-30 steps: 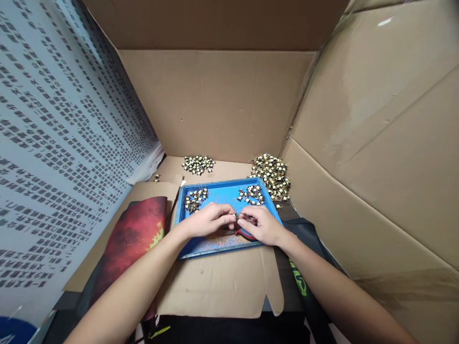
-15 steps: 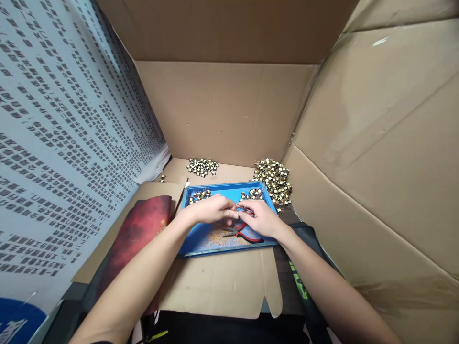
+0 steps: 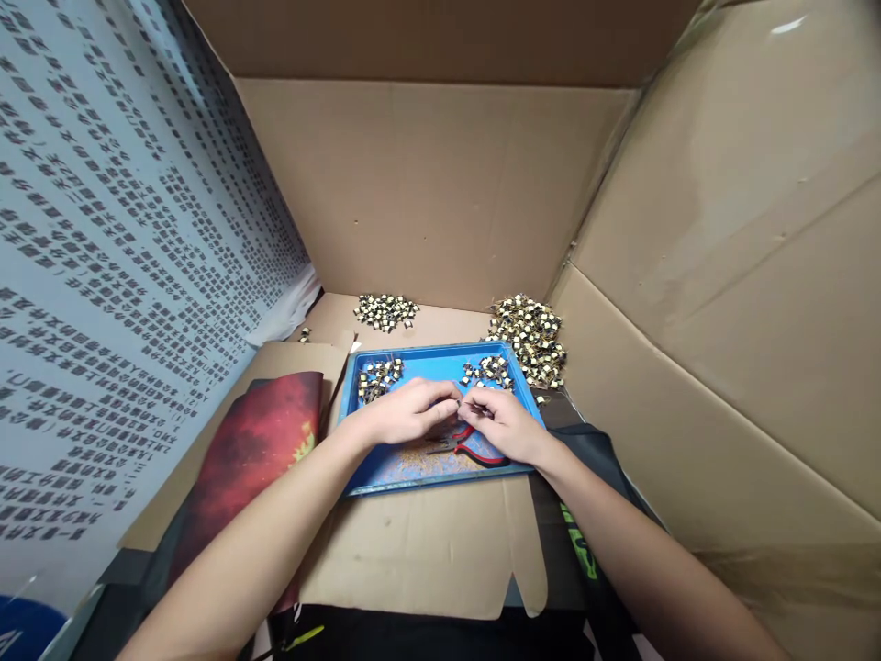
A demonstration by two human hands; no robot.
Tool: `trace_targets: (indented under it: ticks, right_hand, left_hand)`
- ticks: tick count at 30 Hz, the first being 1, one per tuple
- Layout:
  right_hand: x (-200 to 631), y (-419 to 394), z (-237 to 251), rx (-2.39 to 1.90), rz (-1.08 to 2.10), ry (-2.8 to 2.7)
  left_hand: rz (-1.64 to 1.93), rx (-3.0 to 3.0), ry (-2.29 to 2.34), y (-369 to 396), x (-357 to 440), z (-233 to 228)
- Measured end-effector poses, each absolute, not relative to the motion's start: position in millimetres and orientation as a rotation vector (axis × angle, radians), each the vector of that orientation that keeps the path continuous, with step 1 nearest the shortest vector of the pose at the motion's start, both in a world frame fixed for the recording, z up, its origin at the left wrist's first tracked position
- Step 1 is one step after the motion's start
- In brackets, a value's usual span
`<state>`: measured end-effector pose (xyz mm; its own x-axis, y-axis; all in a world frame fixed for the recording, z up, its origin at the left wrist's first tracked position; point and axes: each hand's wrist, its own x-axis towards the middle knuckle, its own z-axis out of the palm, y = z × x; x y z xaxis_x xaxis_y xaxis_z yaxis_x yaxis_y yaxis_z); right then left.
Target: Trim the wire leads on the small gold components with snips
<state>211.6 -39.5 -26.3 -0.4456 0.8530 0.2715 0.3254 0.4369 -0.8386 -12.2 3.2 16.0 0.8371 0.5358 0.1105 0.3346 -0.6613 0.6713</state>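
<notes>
rear: brown cardboard wall [image 3: 433,184] | right: creased cardboard panel [image 3: 743,303] | left: pale printed sheet [image 3: 103,275]

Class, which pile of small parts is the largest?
The right pile outside the tray: it is heaped up and spreads wider than the left outside pile and the two inside piles.

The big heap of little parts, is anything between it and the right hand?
Yes: the blue tray's raised rim, at its far right corner. The right hand is over the tray; the heap lies outside.
</notes>
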Motion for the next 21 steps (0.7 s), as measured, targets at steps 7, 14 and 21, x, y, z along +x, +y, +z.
trace_targets:
  ticks: [7, 14, 21]
  right_hand:
    - [214.6, -40.5, -23.8, -0.906, 1.172, -1.889]
    - [211.9, -43.7, -20.2, -0.893, 1.147, -1.824]
    - [218.6, -33.8, -22.8, -0.921, 1.12, -1.625]
  left_hand:
    - [0.315, 2.096, 0.537, 0.8, -12.9, 15.8]
    - [0.283, 1.772, 0.457, 1.1, -11.1, 11.8]
    - [0.379, 1.576, 0.364, -4.4, -17.7, 26.7]
